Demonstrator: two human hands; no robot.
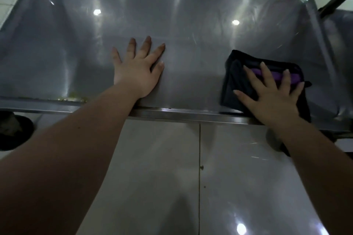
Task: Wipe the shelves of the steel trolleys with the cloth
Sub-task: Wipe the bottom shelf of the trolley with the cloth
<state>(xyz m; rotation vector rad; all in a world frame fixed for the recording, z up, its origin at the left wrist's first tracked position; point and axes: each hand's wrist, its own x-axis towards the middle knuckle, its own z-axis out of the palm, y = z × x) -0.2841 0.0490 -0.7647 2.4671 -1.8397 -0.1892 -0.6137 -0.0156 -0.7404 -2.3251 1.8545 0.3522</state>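
— What does the tray-like steel shelf point(191, 15) hold?
— Inside its raised rim, toward the near right corner, lies the folded black cloth point(234, 84) with a purple stripe point(257, 71).
— And the hands?
— The right hand point(271, 99) presses flat on the cloth, fingers spread, grip released. The left hand point(137, 71) lies palm-down on bare steel mid-shelf, grip likewise released.
— Anything smaller?
— Yellowish specks point(74, 98) along the near left edge.

Glossy scratched steel shelf point(181, 30), soft dark cloth point(235, 82) with purple band, shiny tiled floor point(162, 177)
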